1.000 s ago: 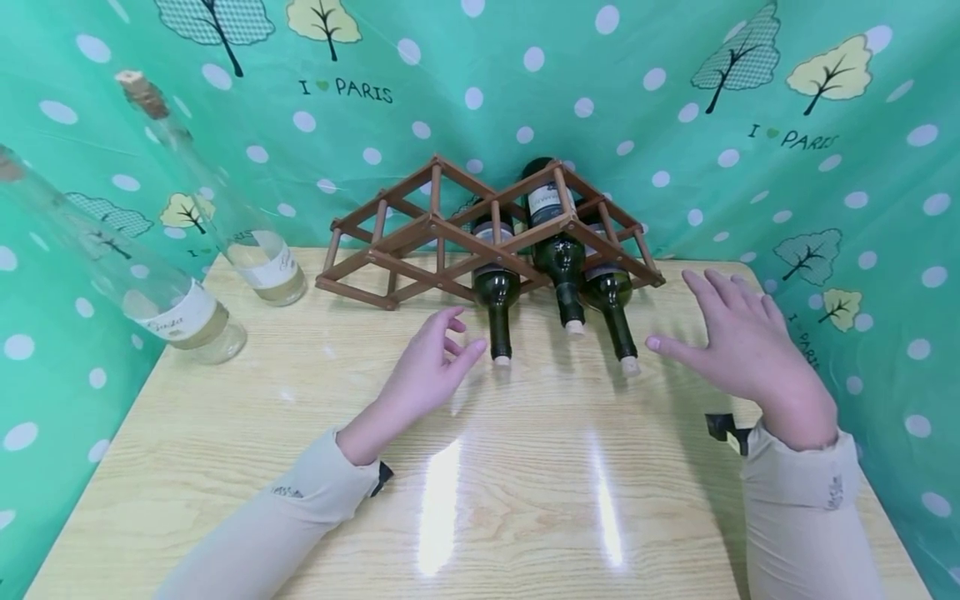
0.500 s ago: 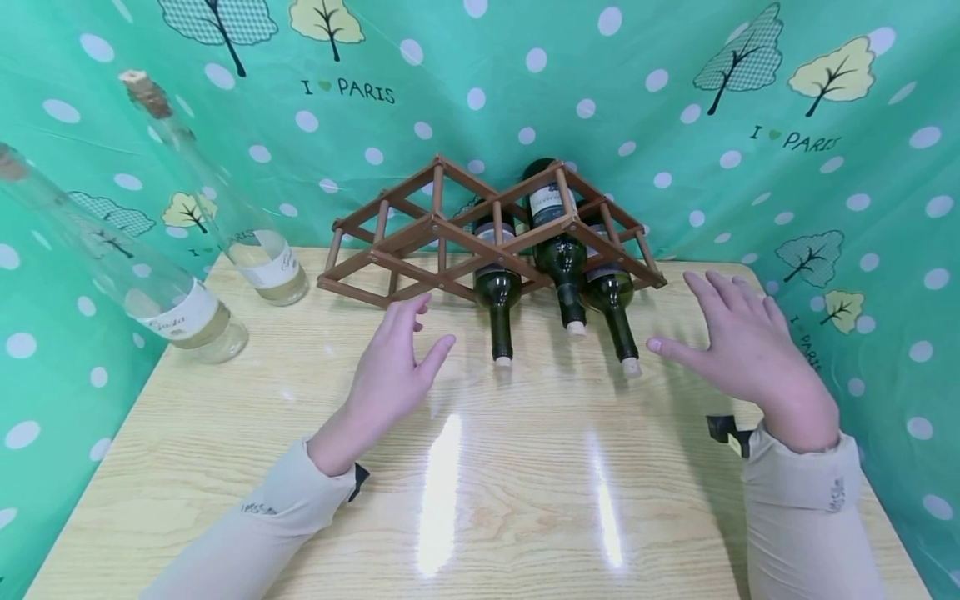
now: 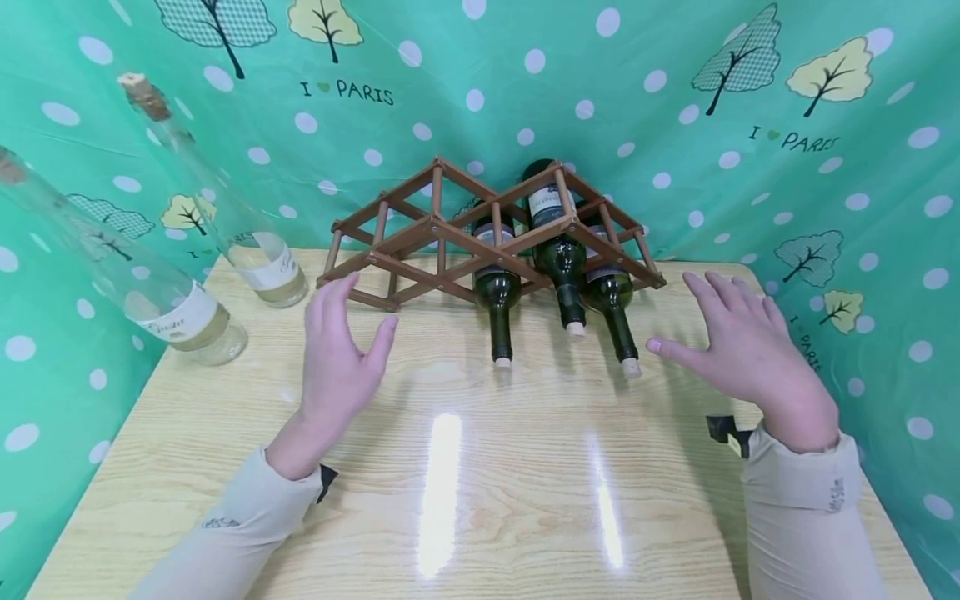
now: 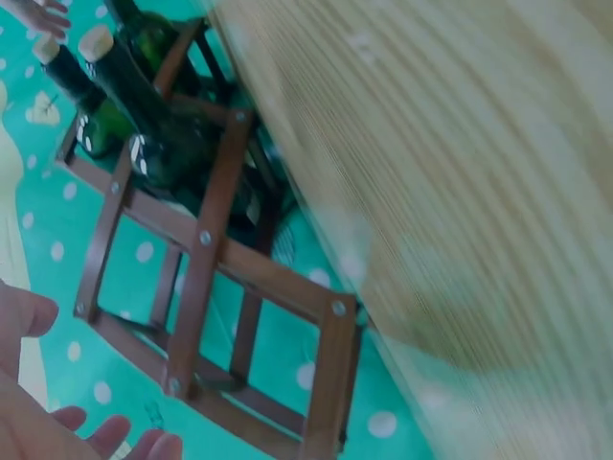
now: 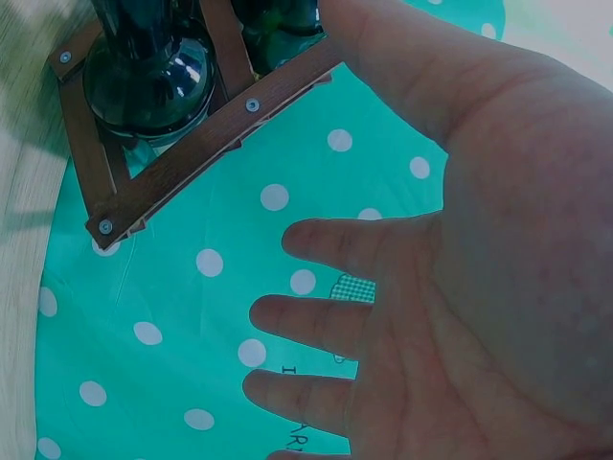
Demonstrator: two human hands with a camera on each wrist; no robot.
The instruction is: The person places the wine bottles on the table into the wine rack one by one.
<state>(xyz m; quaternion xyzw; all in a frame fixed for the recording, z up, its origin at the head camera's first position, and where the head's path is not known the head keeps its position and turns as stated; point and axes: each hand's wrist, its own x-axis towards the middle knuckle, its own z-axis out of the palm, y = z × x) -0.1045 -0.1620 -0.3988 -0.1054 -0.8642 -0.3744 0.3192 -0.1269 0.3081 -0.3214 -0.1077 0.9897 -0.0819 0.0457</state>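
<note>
"Wine rack (image 3: 500,257) in the middle of the frame, a hand before it and another at its side. How are the fingers set?"

"Take the left hand (image 3: 337,362): fingers stretched out, thumb spread well away from them, nothing in their grasp. From the head camera the fingertips overlap the rack's lower left corner; the left wrist view shows them apart from the wood."

"And the right hand (image 3: 738,346)?"

"Holding nothing either. Its fingers are fanned and straight, right of the rack's end. The thumb points towards a pale cork (image 3: 631,367), a gap between the two in the head view."

"Whose cork is that?"

"It belongs to the right-hand green bottle (image 3: 611,287). Three dark green bottles lie in the rack with their necks towards the viewer: that one, an upper green bottle (image 3: 562,258) in a higher compartment, and a left-hand green bottle (image 3: 497,287) near the rack's middle."

"Farther out?"

"Two clear, corked bottles with white labels stand at the left: one (image 3: 270,267) nearer the rack, the other (image 3: 183,317) closer to the frame's left edge. Everything stands on a pale wood-grained bench (image 3: 525,475), streaked with glare at lower centre. Across the top hangs a green curtain (image 3: 487,50) with white dots and printed trees."
</note>
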